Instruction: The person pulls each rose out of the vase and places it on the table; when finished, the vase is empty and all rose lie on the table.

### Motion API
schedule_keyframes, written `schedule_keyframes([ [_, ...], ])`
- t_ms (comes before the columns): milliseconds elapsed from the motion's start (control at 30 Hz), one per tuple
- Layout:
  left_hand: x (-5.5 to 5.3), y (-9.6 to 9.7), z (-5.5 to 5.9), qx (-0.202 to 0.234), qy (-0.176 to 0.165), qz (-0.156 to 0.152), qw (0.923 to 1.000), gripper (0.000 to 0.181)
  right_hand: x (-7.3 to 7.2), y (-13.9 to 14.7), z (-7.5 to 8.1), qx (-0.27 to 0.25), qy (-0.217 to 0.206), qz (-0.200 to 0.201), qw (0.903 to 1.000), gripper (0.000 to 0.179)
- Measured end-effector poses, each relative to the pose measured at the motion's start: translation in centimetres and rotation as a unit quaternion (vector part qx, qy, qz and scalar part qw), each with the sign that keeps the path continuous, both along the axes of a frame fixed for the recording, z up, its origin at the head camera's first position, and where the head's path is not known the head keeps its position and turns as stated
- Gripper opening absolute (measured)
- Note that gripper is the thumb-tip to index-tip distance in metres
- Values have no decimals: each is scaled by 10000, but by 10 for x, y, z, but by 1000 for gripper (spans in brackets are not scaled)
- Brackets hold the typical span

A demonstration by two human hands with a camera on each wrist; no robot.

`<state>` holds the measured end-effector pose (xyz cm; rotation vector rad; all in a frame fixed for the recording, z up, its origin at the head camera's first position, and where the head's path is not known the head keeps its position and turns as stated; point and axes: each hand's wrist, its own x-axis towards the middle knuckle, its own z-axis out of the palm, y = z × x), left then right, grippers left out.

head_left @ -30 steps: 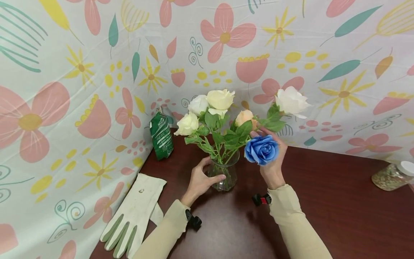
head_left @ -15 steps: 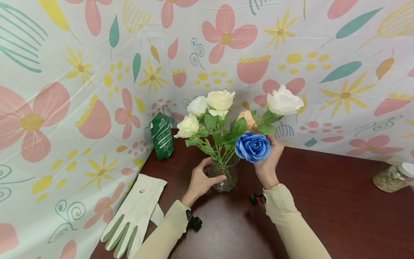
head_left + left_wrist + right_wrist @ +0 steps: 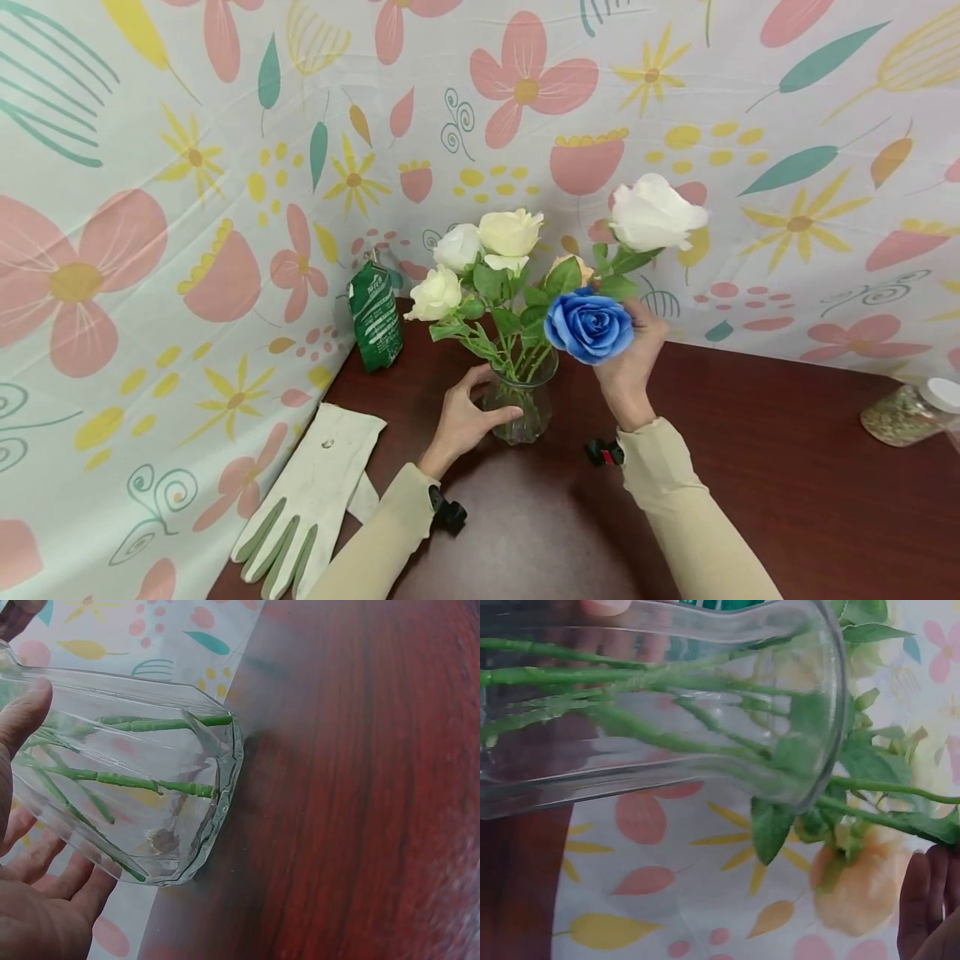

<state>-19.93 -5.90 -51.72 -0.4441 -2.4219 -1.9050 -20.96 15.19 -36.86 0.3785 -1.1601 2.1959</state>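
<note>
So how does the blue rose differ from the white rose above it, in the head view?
The blue rose turns its spiral centre to the camera; the white rose shows more of its side. The blue rose overlaps the right hand in the picture; the white rose appears higher, against the patterned cloth. Both are open blooms with layered petals.

The head view looks forward and down from above, wide across the table; the two wrist views sit close beside the glass vase, each turned on its side (in opposite directions), and all three share that vase
</note>
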Motion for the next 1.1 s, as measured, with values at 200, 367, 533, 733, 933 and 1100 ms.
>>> schedule_keyframes([
  [200, 1, 0, -2, -23, -84, -28, 10000, 73, 0, 2, 5, 2347, -323, -2353, 9426, 11],
  [367, 2, -1, -2, -7, -102, -46, 9999, 72, 0, 5, 13, 2383, -348, -2150, 9465, 15],
  [533, 0, -1, -2, -33, 9, 27, 10000, 72, -2, 4, 9, 3069, -1029, -2063, 9234, 9],
  [733, 1, -2, -3, -85, -132, 2, 9999, 74, 3, 5, 10, 2834, -1582, -2318, 9170, 13],
  [933, 0, -2, -3, -80, -155, 19, 9998, 74, 4, 12, 18, 3167, -899, -2150, 9194, 15],
  [1100, -2, -1, -4, -50, -6, 57, 10000, 74, 2, 6, 7, 4052, -1415, -2005, 8807, 8],
])
